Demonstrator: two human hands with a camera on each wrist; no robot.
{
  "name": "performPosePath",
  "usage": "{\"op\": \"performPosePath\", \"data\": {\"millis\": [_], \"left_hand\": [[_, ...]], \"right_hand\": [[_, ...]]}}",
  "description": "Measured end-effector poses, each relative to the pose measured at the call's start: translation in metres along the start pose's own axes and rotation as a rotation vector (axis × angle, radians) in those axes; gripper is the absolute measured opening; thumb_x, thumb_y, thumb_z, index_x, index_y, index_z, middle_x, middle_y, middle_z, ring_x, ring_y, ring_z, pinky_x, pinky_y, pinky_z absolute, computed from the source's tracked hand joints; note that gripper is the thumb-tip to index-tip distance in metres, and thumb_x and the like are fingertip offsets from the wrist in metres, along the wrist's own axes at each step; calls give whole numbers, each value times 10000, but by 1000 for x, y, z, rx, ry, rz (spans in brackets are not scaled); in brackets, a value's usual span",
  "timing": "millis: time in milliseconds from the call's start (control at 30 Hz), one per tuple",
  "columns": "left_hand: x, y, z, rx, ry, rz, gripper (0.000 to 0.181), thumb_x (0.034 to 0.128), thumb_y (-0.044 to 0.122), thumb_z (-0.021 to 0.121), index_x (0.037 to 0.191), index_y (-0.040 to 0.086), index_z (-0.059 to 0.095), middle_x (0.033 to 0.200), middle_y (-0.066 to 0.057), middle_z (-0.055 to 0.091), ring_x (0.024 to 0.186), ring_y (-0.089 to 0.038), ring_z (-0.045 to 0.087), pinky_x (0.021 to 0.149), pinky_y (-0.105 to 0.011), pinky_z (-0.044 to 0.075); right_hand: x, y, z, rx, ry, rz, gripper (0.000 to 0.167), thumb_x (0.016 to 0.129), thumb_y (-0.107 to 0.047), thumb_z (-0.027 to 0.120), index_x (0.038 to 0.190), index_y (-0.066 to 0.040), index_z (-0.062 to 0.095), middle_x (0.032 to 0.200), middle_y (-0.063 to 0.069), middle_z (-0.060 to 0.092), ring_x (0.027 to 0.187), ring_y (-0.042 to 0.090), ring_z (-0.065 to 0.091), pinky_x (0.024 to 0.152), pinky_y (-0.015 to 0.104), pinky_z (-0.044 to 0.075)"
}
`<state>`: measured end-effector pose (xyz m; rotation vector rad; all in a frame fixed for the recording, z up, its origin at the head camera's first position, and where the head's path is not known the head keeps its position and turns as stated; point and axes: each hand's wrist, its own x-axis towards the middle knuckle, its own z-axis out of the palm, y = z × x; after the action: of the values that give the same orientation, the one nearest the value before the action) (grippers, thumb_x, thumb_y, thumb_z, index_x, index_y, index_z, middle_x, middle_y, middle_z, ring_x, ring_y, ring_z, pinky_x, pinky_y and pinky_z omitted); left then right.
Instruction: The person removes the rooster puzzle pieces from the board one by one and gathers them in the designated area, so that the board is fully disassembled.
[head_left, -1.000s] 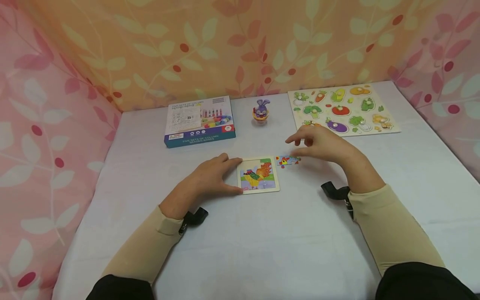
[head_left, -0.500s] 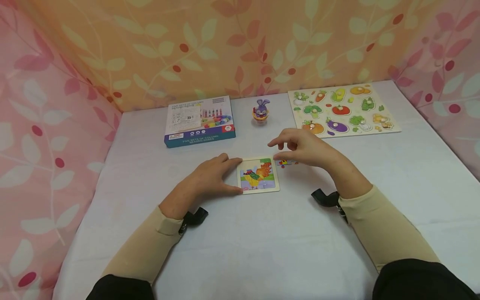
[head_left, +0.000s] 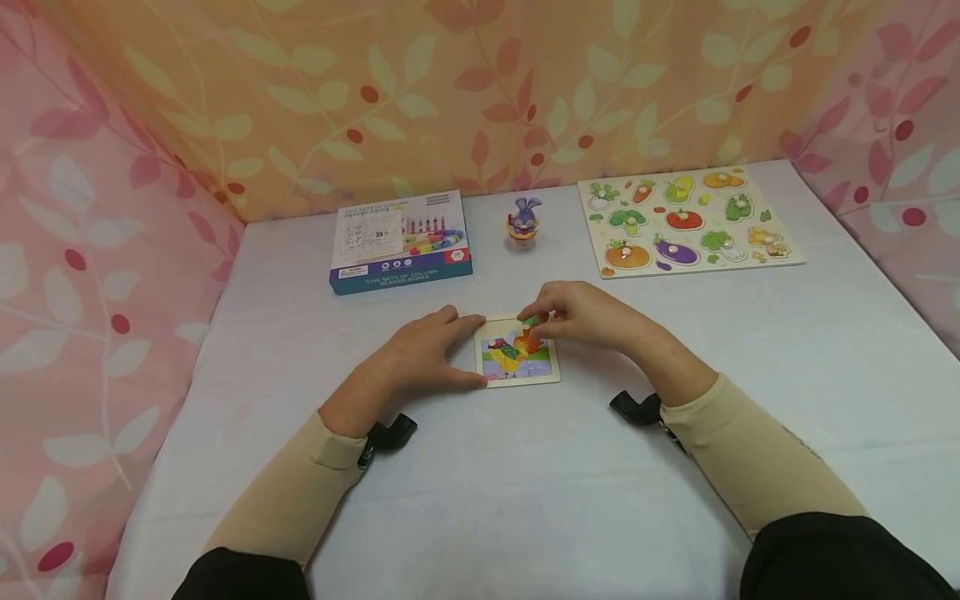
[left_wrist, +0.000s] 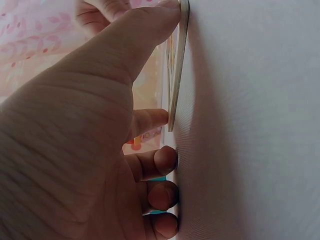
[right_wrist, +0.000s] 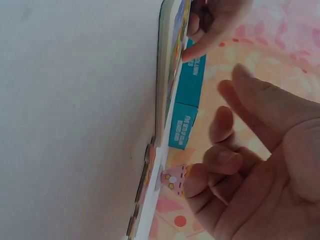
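Cream-edged, the bird puzzle (head_left: 517,354) lay on the white cloth (head_left: 480,483) between my hands. My left hand (head_left: 412,360) stayed spread wide, thumb and index finger at the puzzle's two left corners. My right hand (head_left: 588,317) had just moved leftward from the loose pieces (right_wrist: 145,172) to over its upper-right corner, fingers loosely bent with nothing visible between them; that, I judged, shifted the work onto the picture, though I couldn't tell whether I touched it.

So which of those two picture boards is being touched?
The small square bird board, its left corners touched by the left grip. The vegetable board is larger and lies farther back on the right, untouched.
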<state>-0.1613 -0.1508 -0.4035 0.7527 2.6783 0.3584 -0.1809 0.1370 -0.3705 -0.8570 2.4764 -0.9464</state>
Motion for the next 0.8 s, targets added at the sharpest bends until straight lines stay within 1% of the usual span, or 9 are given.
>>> {"op": "performPosePath", "data": {"millis": [200,367,500,633,800], "left_hand": [[-1,1,-2,-9,-6,-5,998,747,768,733,1581,328,405,1197,21,511,1017,-176,512,859,-376,481],[-2,1,-1,-18,-7,-11,1003,742,776,729,1581,334,403,1194,22,509,1017,-175,510,860,-375,477],[-1,0,0,-15,-1,-7,1005,739,790,719,1579,337,405,1176,33,503,1003,-169,506,849,-364,471],[0,0,0,-7,7,0,1008,738,801,710,1580,340,402,1166,41,497,992,-165,504,837,-358,468],[-1,0,1,-12,13,-3,1006,734,794,721,1577,341,410,1150,48,496,975,-158,506,813,-344,466]], "right_hand": [[5,3,8,-80,-68,23,313,953,-203,755,1254,-116,754,989,6,626,909,205,551,807,370,455],[7,5,14,-144,-94,41,341,958,-212,749,1291,-138,738,990,10,609,907,210,535,799,361,443],[7,7,15,-186,-88,40,347,963,-209,744,1302,-138,730,991,7,609,895,207,530,788,357,444],[6,9,16,-200,-74,29,350,962,-209,746,1302,-129,729,993,6,613,885,198,534,783,351,449],[7,8,18,-209,-42,12,304,952,-193,758,1248,-122,756,1000,7,603,899,197,541,800,352,457]]}}
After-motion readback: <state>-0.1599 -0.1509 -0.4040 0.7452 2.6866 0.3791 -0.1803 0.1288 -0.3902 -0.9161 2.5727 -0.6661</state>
